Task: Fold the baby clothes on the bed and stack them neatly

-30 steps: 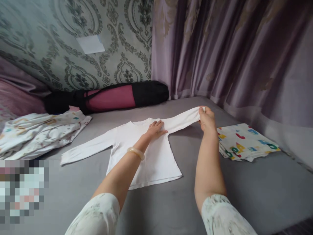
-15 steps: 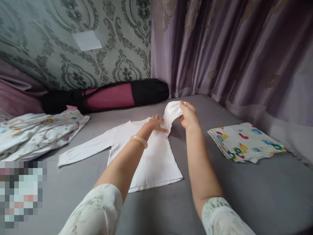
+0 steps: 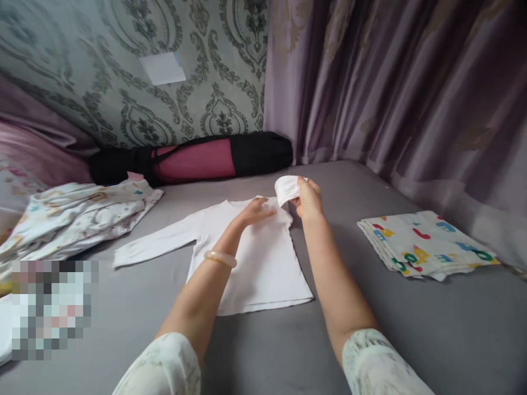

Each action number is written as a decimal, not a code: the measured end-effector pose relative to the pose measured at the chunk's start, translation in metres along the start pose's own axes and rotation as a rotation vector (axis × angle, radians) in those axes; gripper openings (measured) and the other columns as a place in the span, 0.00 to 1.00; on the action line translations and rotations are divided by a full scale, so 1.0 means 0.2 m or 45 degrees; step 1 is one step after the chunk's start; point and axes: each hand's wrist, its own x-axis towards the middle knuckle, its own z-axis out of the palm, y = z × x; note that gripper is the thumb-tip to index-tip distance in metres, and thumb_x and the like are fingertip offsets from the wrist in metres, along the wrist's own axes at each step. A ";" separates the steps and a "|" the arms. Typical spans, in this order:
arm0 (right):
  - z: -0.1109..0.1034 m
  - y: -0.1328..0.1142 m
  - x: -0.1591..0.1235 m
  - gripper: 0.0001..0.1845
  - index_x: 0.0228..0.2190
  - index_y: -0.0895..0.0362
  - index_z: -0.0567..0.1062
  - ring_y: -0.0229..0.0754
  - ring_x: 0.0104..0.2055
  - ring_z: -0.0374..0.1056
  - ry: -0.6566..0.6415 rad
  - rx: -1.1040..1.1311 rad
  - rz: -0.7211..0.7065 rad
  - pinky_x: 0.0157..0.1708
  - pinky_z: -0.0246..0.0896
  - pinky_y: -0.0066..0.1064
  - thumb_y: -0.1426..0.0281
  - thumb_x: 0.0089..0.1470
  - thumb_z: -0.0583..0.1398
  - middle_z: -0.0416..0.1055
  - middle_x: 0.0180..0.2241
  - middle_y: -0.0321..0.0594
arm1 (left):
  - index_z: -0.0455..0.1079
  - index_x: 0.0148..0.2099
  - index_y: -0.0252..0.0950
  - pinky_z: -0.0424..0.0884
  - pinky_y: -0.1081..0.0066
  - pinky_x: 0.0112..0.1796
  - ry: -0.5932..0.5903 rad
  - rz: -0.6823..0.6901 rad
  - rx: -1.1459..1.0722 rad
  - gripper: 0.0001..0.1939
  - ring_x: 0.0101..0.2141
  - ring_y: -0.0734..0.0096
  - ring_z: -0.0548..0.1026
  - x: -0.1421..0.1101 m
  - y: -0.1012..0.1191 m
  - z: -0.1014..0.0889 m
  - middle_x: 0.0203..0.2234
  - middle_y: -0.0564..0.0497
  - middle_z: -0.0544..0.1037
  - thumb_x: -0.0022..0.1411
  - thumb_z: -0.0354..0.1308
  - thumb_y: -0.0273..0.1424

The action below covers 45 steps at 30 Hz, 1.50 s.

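Over on the left, a heap of white printed clothes (image 3: 86, 219) lies crumpled on the grey-sheeted bed (image 3: 280, 356). Behind it, a long black-and-maroon bag (image 3: 197, 160) rests along the foot of the patterned wall (image 3: 102, 60), where a pale sheet of paper (image 3: 163, 68) shows.

Next comes the white long-sleeved shirt (image 3: 267, 263), spread on the middle of the bed in front of the person. It is plain and thin-looking, with a round neckline and faint wrinkles. The neckline points away toward the wall and the hem faces the person, so the body's long axis runs from near to far. One sleeve (image 3: 160, 238) stretches out to the left, slanting a little back toward the person.

The left hand (image 3: 256, 212), a pale bangle (image 3: 220, 259) on its wrist, is over the upper chest of the shirt, fingers extended and thumb apart; I can't tell how firmly it touches. Just right of it, the right hand (image 3: 309, 198) pinches the end of the other sleeve (image 3: 287, 190), lifted off the bed and bent inward above the shoulder.

Farther right lies a folded letter-print cloth (image 3: 428, 241), near the purple curtain (image 3: 370, 82).
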 end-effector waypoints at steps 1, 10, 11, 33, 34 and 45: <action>0.01 0.01 0.00 0.02 0.30 0.55 0.70 0.35 0.25 0.68 0.006 -0.005 0.000 0.27 0.68 0.27 0.72 0.54 0.56 0.70 0.23 0.29 | 0.71 0.52 0.34 0.69 0.65 0.47 0.041 -0.086 -0.126 0.29 0.48 0.55 0.74 -0.05 -0.04 -0.03 0.48 0.40 0.75 0.52 0.64 0.46; 0.14 0.40 -0.06 0.16 0.46 0.52 0.71 0.41 0.44 0.72 -0.327 -0.439 -0.202 0.45 0.68 0.34 0.60 0.59 0.54 0.76 0.41 0.38 | 0.67 0.44 0.29 0.74 0.71 0.38 0.461 -0.455 -1.102 0.13 0.33 0.70 0.78 -0.31 -0.31 -0.21 0.37 0.41 0.78 0.65 0.55 0.36; 0.14 0.44 -0.07 0.18 0.47 0.52 0.72 0.41 0.48 0.71 -0.492 -0.547 -0.222 0.49 0.65 0.35 0.57 0.59 0.54 0.76 0.44 0.40 | 0.67 0.44 0.29 0.74 0.70 0.38 0.469 -0.470 -1.155 0.14 0.33 0.70 0.79 -0.30 -0.32 -0.21 0.35 0.41 0.78 0.67 0.54 0.37; -0.13 0.35 0.19 0.20 0.48 0.62 0.74 0.44 0.52 0.69 -0.235 -1.300 -0.470 0.54 0.60 0.37 0.71 0.62 0.47 0.74 0.49 0.52 | 0.68 0.36 0.33 0.64 0.76 0.23 0.737 -0.401 -0.635 0.10 0.21 0.76 0.69 -0.27 -0.39 -0.20 0.22 0.55 0.71 0.50 0.57 0.31; -0.12 0.37 0.16 0.22 0.50 0.63 0.73 0.45 0.55 0.67 -0.296 -1.446 -0.515 0.56 0.58 0.37 0.71 0.62 0.47 0.73 0.51 0.53 | 0.68 0.39 0.32 0.64 0.76 0.24 0.746 -0.400 -0.596 0.13 0.21 0.76 0.69 -0.28 -0.39 -0.20 0.23 0.55 0.71 0.50 0.57 0.31; -0.11 0.51 -0.02 0.34 0.66 0.65 0.53 0.51 0.71 0.32 -0.655 -2.232 -0.751 0.66 0.27 0.49 0.58 0.67 0.40 0.41 0.69 0.49 | 0.68 0.55 0.40 0.68 0.70 0.37 0.717 -0.300 -0.008 0.25 0.32 0.69 0.71 -0.34 -0.36 -0.23 0.32 0.51 0.71 0.54 0.51 0.24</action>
